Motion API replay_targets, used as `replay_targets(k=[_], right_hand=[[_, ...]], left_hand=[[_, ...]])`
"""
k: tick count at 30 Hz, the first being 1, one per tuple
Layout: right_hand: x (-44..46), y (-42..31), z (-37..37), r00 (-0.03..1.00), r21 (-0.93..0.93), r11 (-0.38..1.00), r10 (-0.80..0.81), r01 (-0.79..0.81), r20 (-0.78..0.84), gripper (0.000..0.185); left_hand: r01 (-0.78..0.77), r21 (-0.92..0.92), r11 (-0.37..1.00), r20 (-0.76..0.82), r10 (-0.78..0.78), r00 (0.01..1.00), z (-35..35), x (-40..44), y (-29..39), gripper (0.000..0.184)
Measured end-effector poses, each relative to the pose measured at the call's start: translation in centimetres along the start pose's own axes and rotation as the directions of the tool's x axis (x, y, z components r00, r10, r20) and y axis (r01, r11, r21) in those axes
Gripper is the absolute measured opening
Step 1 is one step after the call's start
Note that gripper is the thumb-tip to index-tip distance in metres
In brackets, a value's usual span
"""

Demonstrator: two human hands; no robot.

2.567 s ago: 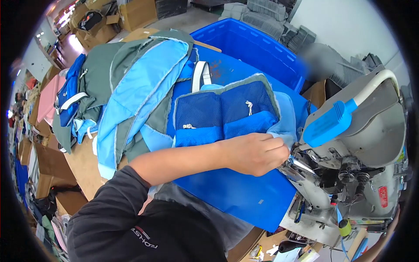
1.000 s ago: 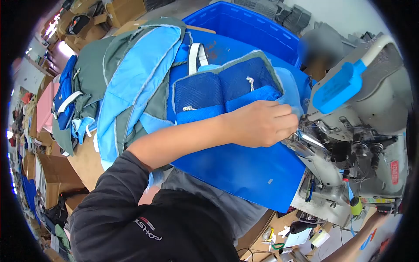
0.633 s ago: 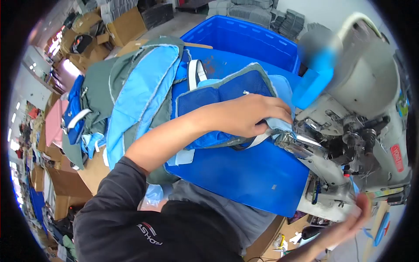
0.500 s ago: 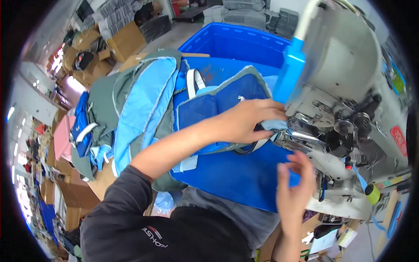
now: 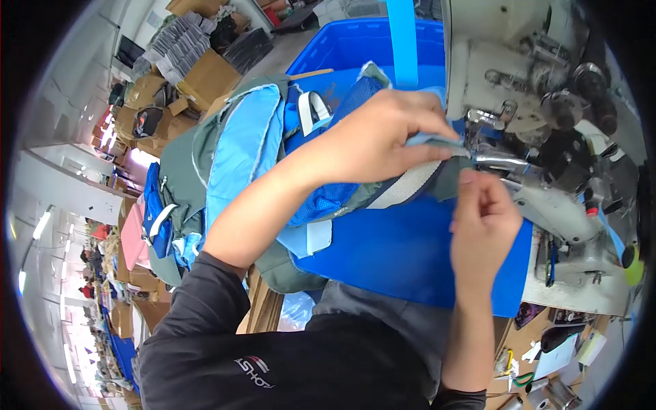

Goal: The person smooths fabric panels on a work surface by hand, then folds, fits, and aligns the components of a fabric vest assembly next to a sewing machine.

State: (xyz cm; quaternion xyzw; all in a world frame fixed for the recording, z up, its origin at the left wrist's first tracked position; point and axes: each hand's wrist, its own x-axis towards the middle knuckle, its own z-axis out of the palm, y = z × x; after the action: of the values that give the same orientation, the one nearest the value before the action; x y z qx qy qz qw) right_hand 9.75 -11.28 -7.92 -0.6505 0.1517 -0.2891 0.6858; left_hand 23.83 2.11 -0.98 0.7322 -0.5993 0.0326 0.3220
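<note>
My left hand (image 5: 389, 133) pinches the light blue edge (image 5: 436, 140) of a sewn bag piece between thumb and fingers, just left of the metal presser area of a sewing machine (image 5: 495, 85). Below that grip run a whitish webbing strap (image 5: 403, 188) and a blue mesh panel (image 5: 335, 198). My right hand (image 5: 485, 215) is closed, thumb and fingertips together close under the fabric's right end. What lies between those fingertips is too small to make out. More of the work, a light blue panel (image 5: 244, 147) on grey-green cloth (image 5: 181, 150), spreads to the left.
A blue work surface (image 5: 389, 260) lies under the fabric. Behind it stands a blue plastic bin (image 5: 321, 55), with a light blue upright strip (image 5: 403, 41) in front. Green-handled scissors (image 5: 523, 380) lie at lower right. Cardboard boxes (image 5: 208, 72) fill the back left.
My left hand has drawn the fabric edge upward, slightly away from the machine's foot. My right hand has risen to the fabric's end, its fingers closing. The view has shifted.
</note>
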Motion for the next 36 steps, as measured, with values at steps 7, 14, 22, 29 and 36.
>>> replay_targets(k=[7,14,22,29,36], right_hand=[[0.3,0.5,-0.8,0.999,0.043,0.999,-0.003,0.001,0.053,0.019],[0.4,0.8,-1.1,0.995,-0.029,0.998,-0.049,0.051,0.083,0.016],[0.5,1.1,-1.5,0.981,-0.101,0.982,-0.147,0.160,0.124,0.011],[0.3,1.1,-1.2,0.978,-0.114,0.973,-0.190,0.199,0.090,0.007],[0.2,1.8,-1.8,0.978,-0.126,0.971,-0.196,0.204,0.076,0.006]], left_hand=[[-0.037,0.067,0.997,-0.186,0.049,0.981,1.6,-0.6,0.1,0.025],[-0.171,0.570,0.804,-0.271,0.381,0.884,4.3,-1.3,0.3,0.026],[-0.196,0.709,0.677,-0.239,0.493,0.837,6.4,-1.9,0.8,0.031],[-0.208,0.563,0.800,-0.151,0.347,0.926,4.8,-2.7,1.7,0.044],[-0.108,0.659,0.744,-0.193,0.306,0.932,6.3,-2.8,2.6,0.040]])
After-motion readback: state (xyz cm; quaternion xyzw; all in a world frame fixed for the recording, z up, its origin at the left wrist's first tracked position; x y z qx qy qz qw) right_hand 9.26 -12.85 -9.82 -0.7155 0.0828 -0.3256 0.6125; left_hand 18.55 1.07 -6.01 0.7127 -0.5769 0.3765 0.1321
